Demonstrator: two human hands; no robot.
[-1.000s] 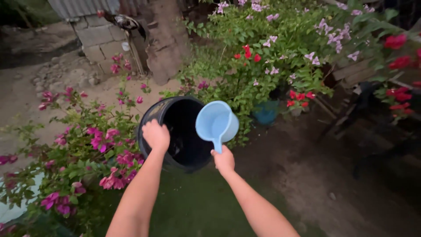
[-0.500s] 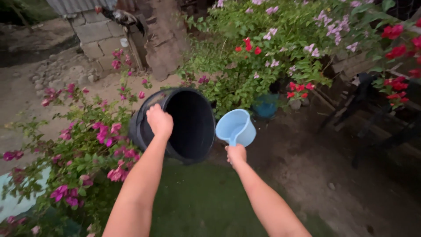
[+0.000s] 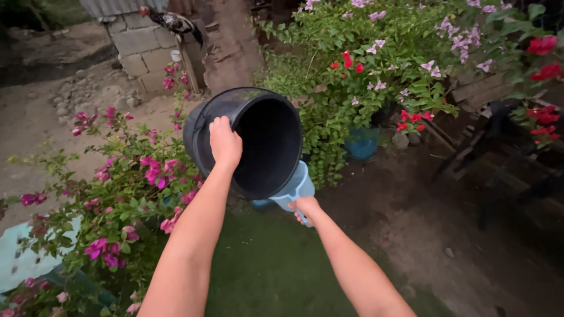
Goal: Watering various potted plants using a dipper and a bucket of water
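Observation:
My left hand grips the rim of a black bucket, which is lifted and tipped so its dark mouth faces me. My right hand holds the handle of a light blue dipper. The dipper sits just under the bucket's lower rim, partly hidden behind it. Whether anything lies inside the bucket cannot be made out.
A bush with pink flowers stands at the left. A green shrub with red and pale purple flowers and a blue pot are ahead. A chicken perches on a block wall. Dark wooden furniture stands right.
My left hand has raised and tilted the bucket further toward me. My right hand has lowered the dipper from beside the bucket to beneath its lower rim.

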